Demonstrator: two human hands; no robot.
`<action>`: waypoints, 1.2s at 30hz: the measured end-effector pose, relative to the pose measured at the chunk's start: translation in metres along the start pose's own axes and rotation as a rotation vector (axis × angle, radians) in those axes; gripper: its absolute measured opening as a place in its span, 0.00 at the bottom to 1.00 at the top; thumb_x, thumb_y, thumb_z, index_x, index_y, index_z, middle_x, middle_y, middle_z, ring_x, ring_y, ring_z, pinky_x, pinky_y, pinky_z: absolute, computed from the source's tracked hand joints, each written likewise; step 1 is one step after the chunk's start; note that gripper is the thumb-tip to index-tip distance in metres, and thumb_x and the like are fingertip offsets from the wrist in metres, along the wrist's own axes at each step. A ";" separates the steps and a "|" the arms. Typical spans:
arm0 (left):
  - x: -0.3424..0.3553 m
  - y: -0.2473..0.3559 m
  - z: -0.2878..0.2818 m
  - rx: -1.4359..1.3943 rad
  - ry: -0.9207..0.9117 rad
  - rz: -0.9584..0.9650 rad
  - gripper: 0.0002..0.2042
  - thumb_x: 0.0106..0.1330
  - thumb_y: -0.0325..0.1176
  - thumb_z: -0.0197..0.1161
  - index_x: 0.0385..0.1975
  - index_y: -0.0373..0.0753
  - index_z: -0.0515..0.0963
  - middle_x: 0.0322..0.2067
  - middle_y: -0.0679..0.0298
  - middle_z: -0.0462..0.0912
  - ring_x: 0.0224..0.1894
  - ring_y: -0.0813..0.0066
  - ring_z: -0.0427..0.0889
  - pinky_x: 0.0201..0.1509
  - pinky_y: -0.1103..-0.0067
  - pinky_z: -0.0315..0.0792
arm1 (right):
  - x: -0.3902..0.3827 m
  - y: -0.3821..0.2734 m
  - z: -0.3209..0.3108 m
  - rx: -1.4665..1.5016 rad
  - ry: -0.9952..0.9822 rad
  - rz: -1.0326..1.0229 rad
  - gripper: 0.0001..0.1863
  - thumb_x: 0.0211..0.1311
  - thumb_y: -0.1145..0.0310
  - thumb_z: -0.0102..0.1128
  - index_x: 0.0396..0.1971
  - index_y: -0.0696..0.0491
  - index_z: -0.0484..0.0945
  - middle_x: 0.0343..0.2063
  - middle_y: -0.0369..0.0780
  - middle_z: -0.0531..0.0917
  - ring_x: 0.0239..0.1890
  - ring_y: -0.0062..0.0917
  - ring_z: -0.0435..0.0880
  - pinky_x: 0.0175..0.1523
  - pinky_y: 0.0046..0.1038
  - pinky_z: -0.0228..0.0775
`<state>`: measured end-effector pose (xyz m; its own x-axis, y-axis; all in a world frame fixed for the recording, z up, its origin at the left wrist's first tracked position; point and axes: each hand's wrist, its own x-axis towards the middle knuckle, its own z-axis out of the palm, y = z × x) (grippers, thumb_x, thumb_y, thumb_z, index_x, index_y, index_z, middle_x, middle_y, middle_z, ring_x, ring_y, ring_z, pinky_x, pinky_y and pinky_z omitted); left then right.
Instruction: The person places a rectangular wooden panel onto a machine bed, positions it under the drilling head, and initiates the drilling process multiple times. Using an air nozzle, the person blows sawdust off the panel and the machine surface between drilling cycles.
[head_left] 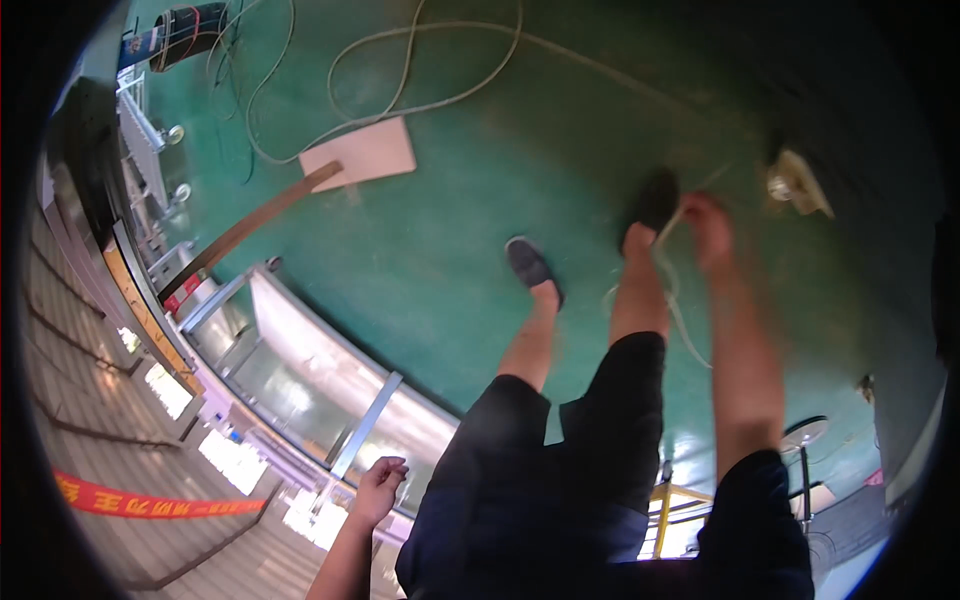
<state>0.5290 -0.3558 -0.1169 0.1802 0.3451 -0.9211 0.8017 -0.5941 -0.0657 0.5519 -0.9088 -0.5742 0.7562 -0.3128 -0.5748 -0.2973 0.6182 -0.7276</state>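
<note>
My right hand [708, 228] reaches out over the green floor beside my right shoe [655, 200] and is smeared by motion. Its fingers close on a thin pale cord [672, 285], which hangs in a loose curve back past my shin. My left hand [380, 490] is held low at the left, next to a long metal-framed table. Its fingers are curled in, and nothing shows in them.
A pale cable [460, 97] loops across the green floor ahead. A flat white board [375, 152] lies there, with a brown strip [260, 225] reaching onto it. The metal-framed table [365, 425] stands at left; a pale object [797, 183] lies at right.
</note>
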 end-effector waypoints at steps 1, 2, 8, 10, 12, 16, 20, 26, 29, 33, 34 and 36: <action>0.010 0.015 0.009 -0.050 0.010 0.090 0.11 0.67 0.30 0.59 0.47 0.34 0.75 0.37 0.63 0.81 0.41 0.76 0.78 0.49 0.79 0.72 | -0.025 -0.024 0.074 -0.057 0.082 0.208 0.10 0.57 0.68 0.54 0.35 0.55 0.80 0.32 0.38 0.81 0.37 0.24 0.78 0.46 0.27 0.70; 0.022 0.035 0.023 -0.014 -0.017 0.159 0.14 0.66 0.31 0.61 0.49 0.34 0.74 0.39 0.62 0.81 0.42 0.74 0.79 0.50 0.78 0.72 | -0.052 -0.053 0.130 -0.038 0.063 0.247 0.08 0.55 0.70 0.54 0.32 0.55 0.80 0.31 0.37 0.81 0.36 0.23 0.78 0.45 0.27 0.70; 0.041 0.176 0.133 0.077 -0.217 0.926 0.28 0.59 0.34 0.67 0.58 0.36 0.65 0.52 0.54 0.74 0.54 0.67 0.75 0.55 0.73 0.70 | -0.201 -0.158 0.306 -0.308 -0.216 0.051 0.03 0.56 0.78 0.59 0.30 0.55 0.78 0.30 0.34 0.78 0.34 0.19 0.78 0.43 0.22 0.72; 0.066 0.177 0.161 -0.029 -0.252 1.113 0.25 0.61 0.35 0.61 0.56 0.34 0.66 0.53 0.54 0.73 0.55 0.68 0.73 0.52 0.73 0.70 | -0.247 -0.183 0.351 -0.411 -0.334 -0.027 0.06 0.57 0.76 0.62 0.34 0.55 0.76 0.35 0.34 0.75 0.41 0.19 0.76 0.49 0.23 0.69; 0.047 0.188 0.160 -0.094 -0.363 1.169 0.20 0.66 0.35 0.55 0.55 0.33 0.66 0.53 0.55 0.72 0.53 0.70 0.73 0.54 0.74 0.70 | -0.265 -0.221 0.363 -0.621 -0.396 -0.192 0.12 0.59 0.74 0.61 0.43 0.54 0.76 0.40 0.37 0.73 0.46 0.23 0.74 0.53 0.26 0.68; -0.072 0.197 0.085 -0.321 -0.777 0.721 0.27 0.76 0.52 0.39 0.40 0.30 0.73 0.22 0.58 0.79 0.26 0.66 0.82 0.35 0.74 0.77 | -0.316 -0.225 0.345 -0.450 -0.103 -0.398 0.25 0.65 0.68 0.57 0.61 0.52 0.67 0.50 0.41 0.72 0.52 0.27 0.72 0.59 0.29 0.65; -0.130 0.187 0.021 -0.771 -0.920 0.666 0.30 0.75 0.56 0.31 0.39 0.32 0.72 0.21 0.56 0.79 0.22 0.64 0.80 0.39 0.64 0.79 | -0.371 -0.152 0.304 -0.450 0.309 -0.201 0.35 0.65 0.68 0.55 0.69 0.51 0.53 0.56 0.46 0.70 0.52 0.31 0.74 0.58 0.29 0.67; -0.226 0.190 -0.087 -1.164 -1.067 0.774 0.25 0.74 0.56 0.36 0.38 0.44 0.75 0.19 0.67 0.72 0.20 0.74 0.70 0.24 0.75 0.67 | -0.444 -0.104 0.291 -0.862 0.120 0.107 0.27 0.70 0.47 0.44 0.39 0.55 0.83 0.42 0.48 0.83 0.50 0.40 0.80 0.57 0.35 0.69; -0.228 0.170 -0.160 -1.206 -0.982 1.071 0.22 0.75 0.54 0.39 0.37 0.45 0.75 0.19 0.69 0.68 0.20 0.77 0.68 0.20 0.80 0.64 | -0.467 -0.102 0.236 -0.697 0.584 -0.159 0.27 0.69 0.49 0.47 0.19 0.57 0.77 0.20 0.41 0.80 0.26 0.29 0.77 0.37 0.34 0.70; -0.199 0.121 -0.187 -1.231 -0.758 0.977 0.19 0.75 0.52 0.43 0.36 0.44 0.75 0.22 0.70 0.72 0.22 0.78 0.70 0.23 0.80 0.67 | -0.514 -0.145 0.144 -0.628 0.834 -0.269 0.30 0.70 0.50 0.46 0.12 0.54 0.76 0.12 0.32 0.72 0.19 0.19 0.70 0.28 0.25 0.63; -0.181 0.111 -0.190 -1.231 -0.714 0.942 0.19 0.74 0.52 0.44 0.37 0.44 0.75 0.23 0.70 0.72 0.22 0.78 0.71 0.24 0.81 0.68 | -0.524 -0.175 0.151 -0.588 0.862 -0.309 0.28 0.70 0.52 0.47 0.12 0.54 0.75 0.11 0.31 0.71 0.18 0.17 0.68 0.27 0.24 0.60; -0.149 0.095 -0.195 -1.106 -0.554 0.888 0.17 0.73 0.51 0.47 0.38 0.44 0.74 0.25 0.71 0.73 0.26 0.77 0.73 0.32 0.77 0.74 | -0.544 -0.237 0.180 -0.557 0.867 -0.523 0.23 0.70 0.58 0.50 0.15 0.54 0.73 0.14 0.30 0.69 0.20 0.14 0.64 0.27 0.22 0.57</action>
<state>0.6896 -0.3219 0.0887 0.7904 -0.2772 -0.5463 0.6087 0.4562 0.6491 0.3156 -0.7554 -0.0218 0.2728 -0.9601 -0.0611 -0.4451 -0.0696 -0.8927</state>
